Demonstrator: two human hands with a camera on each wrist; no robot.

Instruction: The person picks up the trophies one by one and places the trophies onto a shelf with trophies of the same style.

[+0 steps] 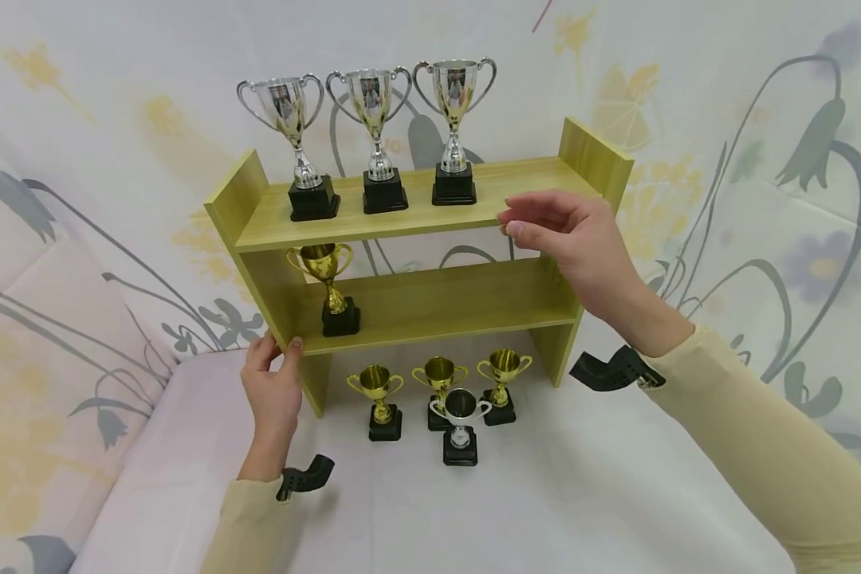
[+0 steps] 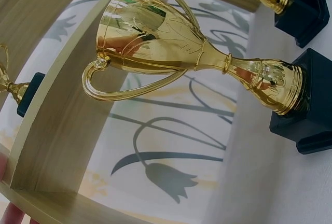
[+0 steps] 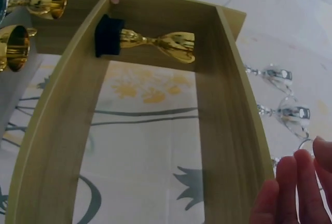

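My left hand (image 1: 273, 391) grips the left side panel of a wooden shelf unit (image 1: 430, 223), thumb in front at the lower board and fingers behind. The right hand (image 1: 563, 239), fingers loosely bent and holding nothing, is at the top board's front edge; whether it touches is unclear. Left of it, three large silver trophies (image 1: 455, 112) stand upright in a row on the top board. A gold trophy (image 1: 333, 295) stands at the left end of the lower board. In the right wrist view, the right fingers (image 3: 288, 187) are near the silver trophies (image 3: 293, 112).
On the white cloth (image 1: 402, 518) below the shelf stand three gold trophies (image 1: 376, 391) and one small silver trophy (image 1: 461, 430) in front of them. Flower-patterned fabric (image 1: 725, 199) hangs behind and at the sides. A short raised panel (image 1: 595, 155) bounds the top board's right end.
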